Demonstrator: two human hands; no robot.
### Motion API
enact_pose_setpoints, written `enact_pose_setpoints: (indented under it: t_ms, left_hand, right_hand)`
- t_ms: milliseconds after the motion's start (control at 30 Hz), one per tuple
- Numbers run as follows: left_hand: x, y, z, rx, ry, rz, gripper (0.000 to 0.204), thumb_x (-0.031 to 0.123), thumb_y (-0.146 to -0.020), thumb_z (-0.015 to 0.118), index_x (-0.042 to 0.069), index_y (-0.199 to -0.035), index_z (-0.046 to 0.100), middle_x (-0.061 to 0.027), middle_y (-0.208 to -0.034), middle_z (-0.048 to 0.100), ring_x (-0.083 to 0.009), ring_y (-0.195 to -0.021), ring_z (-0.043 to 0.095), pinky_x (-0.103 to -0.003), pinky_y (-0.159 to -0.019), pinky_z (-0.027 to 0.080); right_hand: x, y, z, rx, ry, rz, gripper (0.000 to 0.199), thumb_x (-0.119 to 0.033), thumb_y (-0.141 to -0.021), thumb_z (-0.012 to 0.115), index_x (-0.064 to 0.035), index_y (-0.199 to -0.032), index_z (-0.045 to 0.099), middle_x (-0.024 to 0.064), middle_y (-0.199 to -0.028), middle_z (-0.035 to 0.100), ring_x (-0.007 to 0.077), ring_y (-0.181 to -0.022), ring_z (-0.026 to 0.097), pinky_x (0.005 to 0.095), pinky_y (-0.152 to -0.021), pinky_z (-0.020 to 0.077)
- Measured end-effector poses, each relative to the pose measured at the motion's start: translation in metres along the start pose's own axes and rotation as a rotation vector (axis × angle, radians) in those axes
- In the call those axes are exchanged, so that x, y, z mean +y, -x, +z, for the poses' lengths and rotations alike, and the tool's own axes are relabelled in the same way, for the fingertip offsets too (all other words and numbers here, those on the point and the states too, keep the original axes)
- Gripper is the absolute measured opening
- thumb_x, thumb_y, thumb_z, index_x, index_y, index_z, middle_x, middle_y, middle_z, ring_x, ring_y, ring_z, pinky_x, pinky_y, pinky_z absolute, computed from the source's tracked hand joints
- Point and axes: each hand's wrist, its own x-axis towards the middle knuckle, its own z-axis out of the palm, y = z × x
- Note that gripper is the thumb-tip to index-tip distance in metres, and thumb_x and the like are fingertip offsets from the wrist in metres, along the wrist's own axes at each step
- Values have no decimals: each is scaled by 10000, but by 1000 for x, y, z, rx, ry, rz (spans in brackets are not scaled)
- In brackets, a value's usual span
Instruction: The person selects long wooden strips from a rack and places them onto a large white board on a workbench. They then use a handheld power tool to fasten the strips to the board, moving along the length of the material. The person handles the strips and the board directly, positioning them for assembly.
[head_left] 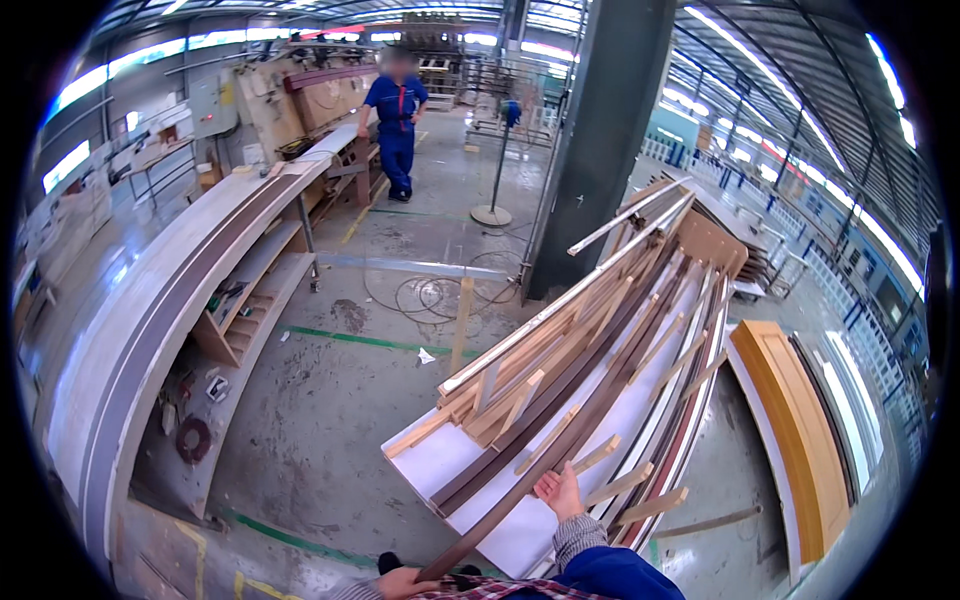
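The left hand is curled low — the right hand, farther forward, loosely uncurled.

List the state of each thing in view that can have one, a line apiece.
Left grip: closed around the brown strip near its end.
Right grip: open, at the brown strip; contact unclear.
Brown strip: held, stretching up along the wood pile.
Stand fan: upright; spinning or not, unclear.
White scrap: lying on the floor.
Co-worker: standing.
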Motion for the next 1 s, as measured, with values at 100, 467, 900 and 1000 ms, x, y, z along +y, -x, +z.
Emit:
enact_pose_setpoints:
  t_ms: [100,467,900,1000]
  left_hand:
    - [-7,47,33,144,305,36,314,237,-852,531,24,-1076,582,-153,-1014,602,-169,-938,554,-305,-800,446]
    - [-39,183,92,445,-146,-712,509,443,-603,748,30,-879,634,-114,-692,617,-228,-624,599,-369,-567,472]
    - [-176,185,139,450,-316,-773,477,617,-690,532,159,-739,657,-99,-744,620,-283,-741,606,-379,-664,490]
    - [-205,152,146,435,-409,-753,465,586,-707,527,142,-742,663,-116,-739,608,-296,-748,595,-411,-679,472]
  right_hand:
    - [-29,-18,4,-54,16,-56,399,-468,-804,545,-70,-834,543,45,-800,609,225,-768,563,371,-737,454]
    - [-43,63,61,-55,-154,-62,399,-319,-763,656,-184,-545,350,-58,-442,322,95,-382,359,237,-371,314]
    - [-28,170,106,-398,-82,-213,356,-250,-810,515,-177,-533,302,-57,-451,277,80,-370,274,234,-330,247]
    - [-24,201,130,-523,-181,-292,342,-212,-858,437,-174,-558,277,-51,-450,231,56,-369,214,204,-312,178]
